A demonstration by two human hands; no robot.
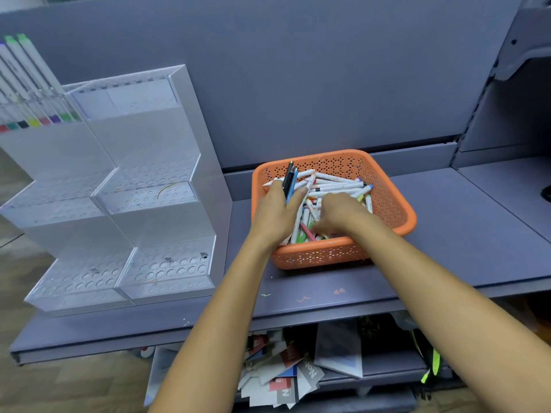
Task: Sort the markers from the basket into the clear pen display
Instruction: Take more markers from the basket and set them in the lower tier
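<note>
An orange perforated basket [390, 204] sits on the grey shelf, full of white markers [337, 183] with coloured caps. My left hand [275, 213] is over the basket's left side and holds a black and a blue pen [289, 178] upright between its fingers. My right hand [340, 213] reaches down into the marker pile, fingers curled among the markers; what it holds is hidden. The clear stepped pen display [155, 204] stands to the left, its front tiers with round holes vacant. Several markers [32, 84] stand in its top left tier.
The grey shelf [447, 248] runs right of the basket, with a back panel behind. Below the shelf lie scattered papers and boxes [283, 371] and a dark bag with green trim [429, 362]. Wooden floor shows at the lower left.
</note>
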